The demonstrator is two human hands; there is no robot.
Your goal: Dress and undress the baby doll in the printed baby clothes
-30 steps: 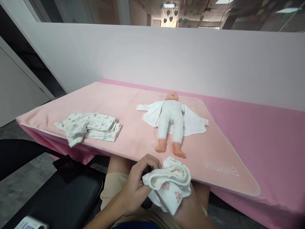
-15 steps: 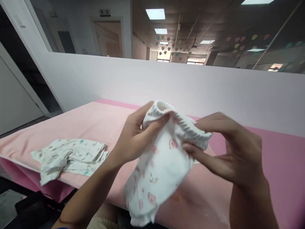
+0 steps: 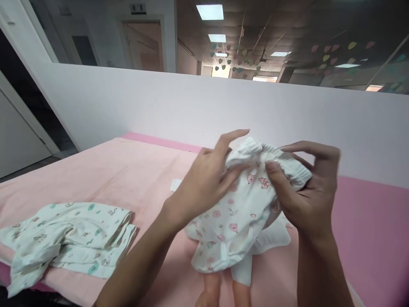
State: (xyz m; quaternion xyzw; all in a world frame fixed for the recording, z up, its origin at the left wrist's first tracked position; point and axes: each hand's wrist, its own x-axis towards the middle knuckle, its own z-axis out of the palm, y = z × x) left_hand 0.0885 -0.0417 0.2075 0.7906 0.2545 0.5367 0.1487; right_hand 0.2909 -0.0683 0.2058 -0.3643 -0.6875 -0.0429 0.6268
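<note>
White baby pants (image 3: pixel 239 226) with a pink bear print and a gathered elastic waistband hang in front of me. My right hand (image 3: pixel 306 187) pinches the waistband, thumb on the near side and fingers behind. My left hand (image 3: pixel 207 179) grips the waistband's left part, its thumb over the cloth and its index finger stretched out above. Beneath the pants lies a doll; two bare lower legs (image 3: pixel 212 288) show at the bottom, with white clothing (image 3: pixel 275 234) around them. The rest of the doll is hidden by the pants and my hands.
A crumpled white garment with green print (image 3: pixel 83 238) lies at the left on the pink sheet (image 3: pixel 128 170). A small white piece (image 3: pixel 175 185) pokes out behind my left wrist. A white wall (image 3: pixel 153 102) with glass above borders the table's far side.
The pants and both hands have moved right, uncovering the doll's legs and white clothing. My left index finger now stretches away from the cloth. The view has shifted, with the printed garment lower left.
</note>
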